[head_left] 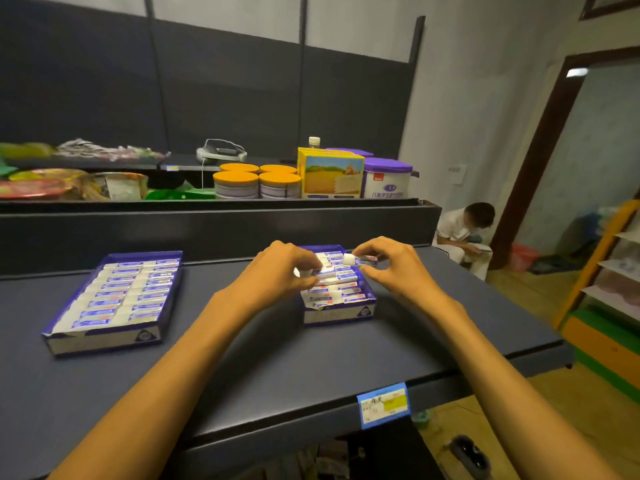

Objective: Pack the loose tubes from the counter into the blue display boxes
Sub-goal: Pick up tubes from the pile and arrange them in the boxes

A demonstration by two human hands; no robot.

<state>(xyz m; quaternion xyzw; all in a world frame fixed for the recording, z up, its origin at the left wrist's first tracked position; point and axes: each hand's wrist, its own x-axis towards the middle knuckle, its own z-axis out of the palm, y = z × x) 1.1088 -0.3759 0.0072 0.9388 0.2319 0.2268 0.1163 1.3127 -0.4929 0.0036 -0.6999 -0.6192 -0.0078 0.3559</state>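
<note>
Dark blue-grey counter (311, 368) stretches out in front of me, with two blue display boxes sitting on it well apart from each other. Over to my left lies the left box (114, 299), packed with two rows of white and blue tubes lying side by side. Both my hands are over the right box (337, 289), which is also nearly full of tubes, some lying a bit crooked near its front edge. My right hand (391, 265) pinches a tube (362, 260) between thumb and fingertips, holding it level just above the far end of that box, its white cap pointing toward my other hand. My left hand (280, 268) is curled at the box's left side, fingers and thumb closed on another tube (313, 271) that lies on top of the packed ones. So my hands are close together but not touching, each gripping its own tube. Behind the counter runs a shelf (207, 202) with orange-lidded tins (256, 181), a yellow carton (330, 173) and a purple-lidded tin (386, 178). A blue and yellow price label (383, 405) sticks to the counter's front edge
</note>
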